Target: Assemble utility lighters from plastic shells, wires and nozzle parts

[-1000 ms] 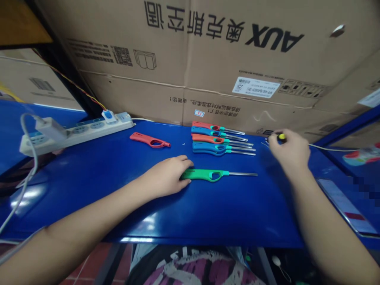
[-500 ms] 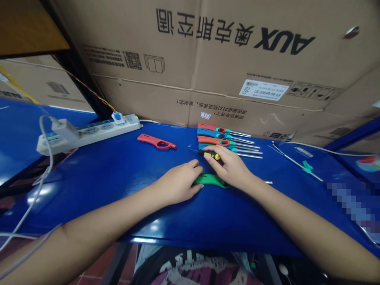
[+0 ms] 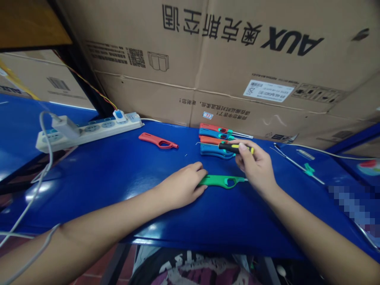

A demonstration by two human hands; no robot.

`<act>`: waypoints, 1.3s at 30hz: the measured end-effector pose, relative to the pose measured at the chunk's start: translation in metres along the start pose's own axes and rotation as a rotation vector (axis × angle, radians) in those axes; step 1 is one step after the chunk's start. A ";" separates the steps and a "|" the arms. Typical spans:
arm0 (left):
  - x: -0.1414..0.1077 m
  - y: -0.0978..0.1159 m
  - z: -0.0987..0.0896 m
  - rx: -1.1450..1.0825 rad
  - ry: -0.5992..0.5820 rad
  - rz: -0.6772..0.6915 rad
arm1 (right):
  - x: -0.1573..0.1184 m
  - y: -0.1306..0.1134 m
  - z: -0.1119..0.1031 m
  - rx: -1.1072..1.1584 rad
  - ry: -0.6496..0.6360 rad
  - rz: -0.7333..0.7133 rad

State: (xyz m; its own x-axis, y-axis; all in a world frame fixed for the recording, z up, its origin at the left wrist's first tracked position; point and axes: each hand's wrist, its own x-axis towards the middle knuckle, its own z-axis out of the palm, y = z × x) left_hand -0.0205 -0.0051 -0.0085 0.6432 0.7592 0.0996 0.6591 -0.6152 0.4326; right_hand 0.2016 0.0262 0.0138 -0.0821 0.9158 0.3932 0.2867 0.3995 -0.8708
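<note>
My left hand [image 3: 185, 185] grips the handle end of a green long-neck lighter [image 3: 218, 181] lying on the blue table. Its trigger opening shows, while the far part of its metal tube is hidden behind my right hand [image 3: 257, 166]. That hand is closed around a black and yellow screwdriver [image 3: 234, 148], whose thin shaft points left above the table. Just behind it lie several lighters side by side, among them a red one [image 3: 209, 127], an orange one [image 3: 211, 140] and a blue one [image 3: 212, 150]. A red lighter handle [image 3: 154, 139] without a tube rests apart to the left.
A white power strip [image 3: 97, 128] with plugs and cables lies at the back left. Large cardboard boxes [image 3: 142, 95] stand behind the blue table [image 3: 124, 190]. To the right are a loose metal tube [image 3: 292, 162] with a green part and a small clear piece [image 3: 305, 154].
My right hand has moved right with the screwdriver, away from the green lighter, uncovering its trigger opening. My left hand keeps its hold on the lighter.
</note>
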 end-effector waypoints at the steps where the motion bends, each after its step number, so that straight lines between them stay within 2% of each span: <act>1: 0.001 0.000 0.001 -0.015 0.007 -0.001 | -0.001 0.001 -0.002 0.103 0.030 0.057; 5: 0.004 -0.003 0.001 -0.073 0.062 -0.036 | 0.001 0.005 -0.010 0.438 0.165 0.231; 9: 0.009 -0.009 -0.003 -0.116 0.125 -0.080 | 0.005 0.006 -0.018 0.599 0.238 0.359; 11: 0.011 -0.010 -0.004 -0.171 0.169 -0.087 | 0.007 0.004 -0.022 0.621 0.235 0.388; 17: 0.012 -0.001 -0.004 -0.530 0.318 -0.101 | 0.003 -0.003 -0.023 0.651 0.178 0.418; 25: 0.011 0.007 -0.010 -0.473 0.411 0.048 | -0.002 -0.010 -0.025 0.679 0.140 0.387; 34: 0.012 0.008 -0.010 -0.470 0.445 0.090 | 0.002 -0.007 -0.026 0.672 0.135 0.458; 39: 0.011 0.008 -0.010 -0.447 0.448 0.067 | 0.002 -0.007 -0.026 0.633 0.137 0.420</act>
State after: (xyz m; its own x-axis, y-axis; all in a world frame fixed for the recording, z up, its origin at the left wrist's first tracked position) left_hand -0.0120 0.0002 0.0048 0.3883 0.7966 0.4632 0.3345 -0.5903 0.7346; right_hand 0.2248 0.0243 0.0281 0.0432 0.9990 -0.0107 -0.3365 0.0044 -0.9417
